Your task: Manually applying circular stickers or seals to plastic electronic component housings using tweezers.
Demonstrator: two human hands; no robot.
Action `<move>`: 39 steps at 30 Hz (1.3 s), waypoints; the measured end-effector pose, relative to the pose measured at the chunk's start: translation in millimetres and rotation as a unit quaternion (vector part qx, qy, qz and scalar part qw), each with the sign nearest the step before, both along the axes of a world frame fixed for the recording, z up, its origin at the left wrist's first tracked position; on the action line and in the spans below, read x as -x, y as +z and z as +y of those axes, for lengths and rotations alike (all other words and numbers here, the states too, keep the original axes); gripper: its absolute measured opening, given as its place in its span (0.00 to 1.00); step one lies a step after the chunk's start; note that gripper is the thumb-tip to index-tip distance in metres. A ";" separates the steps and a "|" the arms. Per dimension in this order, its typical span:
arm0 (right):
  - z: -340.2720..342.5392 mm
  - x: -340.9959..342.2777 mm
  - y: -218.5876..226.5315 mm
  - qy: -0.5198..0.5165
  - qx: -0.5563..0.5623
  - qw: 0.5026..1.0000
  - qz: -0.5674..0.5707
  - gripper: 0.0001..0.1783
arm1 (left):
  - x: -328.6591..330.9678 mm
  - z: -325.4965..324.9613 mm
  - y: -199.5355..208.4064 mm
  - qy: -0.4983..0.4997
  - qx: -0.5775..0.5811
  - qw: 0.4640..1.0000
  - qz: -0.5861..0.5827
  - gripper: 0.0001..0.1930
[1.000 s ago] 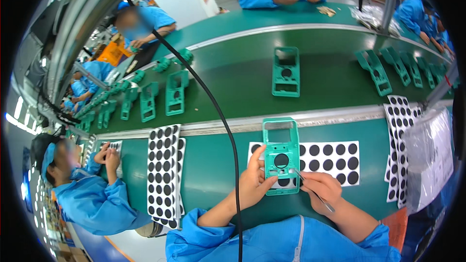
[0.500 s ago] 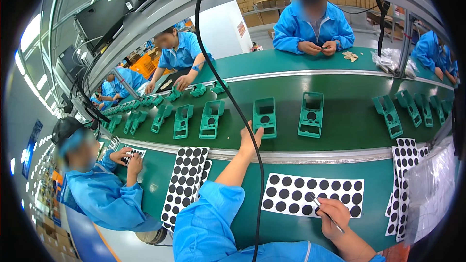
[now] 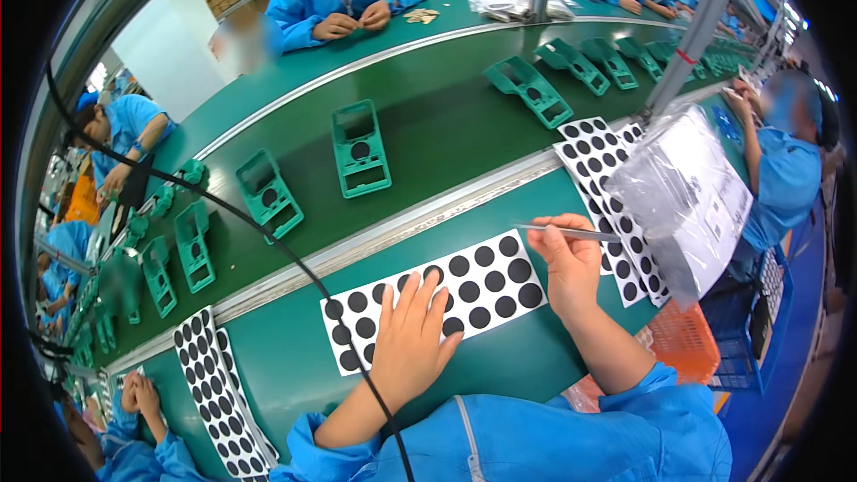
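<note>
A white sheet of round black stickers (image 3: pixel 486 295) lies on the green bench in front of me. My left hand (image 3: pixel 412 335) is flat over its middle, fingers stretched out and covering some stickers. At the sheet's right end, my right hand (image 3: pixel 572 268) grips a pair of metal tweezers (image 3: pixel 585 234), the tips pointing left just above the sheet's far right corner. Whether the tips hold anything is too small to tell. Beyond the bench edge, green plastic housings (image 3: pixel 389 180) stand on the dark green belt, the nearest ones each with a black disc inside.
More sticker sheets (image 3: pixel 202 366) lie at the left, and others (image 3: pixel 585 145) at the right under a clear plastic bag (image 3: pixel 683 187). An orange basket (image 3: pixel 692 339) is at the lower right. A black cable (image 3: pixel 295 259) hangs across the view. Co-workers sit across and at both sides.
The view has swung to the right. My left hand has come back from a green housing onto the sticker sheet. My right hand has moved with the tweezers to the sheet's right end.
</note>
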State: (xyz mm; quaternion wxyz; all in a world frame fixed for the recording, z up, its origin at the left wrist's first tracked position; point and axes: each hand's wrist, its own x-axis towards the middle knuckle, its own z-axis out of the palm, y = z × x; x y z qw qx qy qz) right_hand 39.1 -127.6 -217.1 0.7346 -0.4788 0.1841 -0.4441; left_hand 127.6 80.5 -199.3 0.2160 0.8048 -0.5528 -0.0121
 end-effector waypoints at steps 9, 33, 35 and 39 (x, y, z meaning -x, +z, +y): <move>-20.1 51.3 -15.5 0.123 0.017 0.973 0.193 0.06 | 26.9 -17.7 -17.2 -0.077 0.071 0.994 0.000 0.28; -25.7 58.6 -21.7 0.146 0.092 0.955 0.240 0.04 | 50.8 -64.3 -30.2 -0.029 0.018 0.999 -0.004 0.29; -25.5 57.9 -22.0 0.153 0.092 0.955 0.239 0.04 | 50.7 -64.3 -30.4 -0.025 0.021 0.999 -0.013 0.29; -24.3 60.1 -24.4 0.158 0.105 0.960 0.208 0.03 | 50.6 -64.3 -29.9 -0.016 0.018 0.999 -0.021 0.28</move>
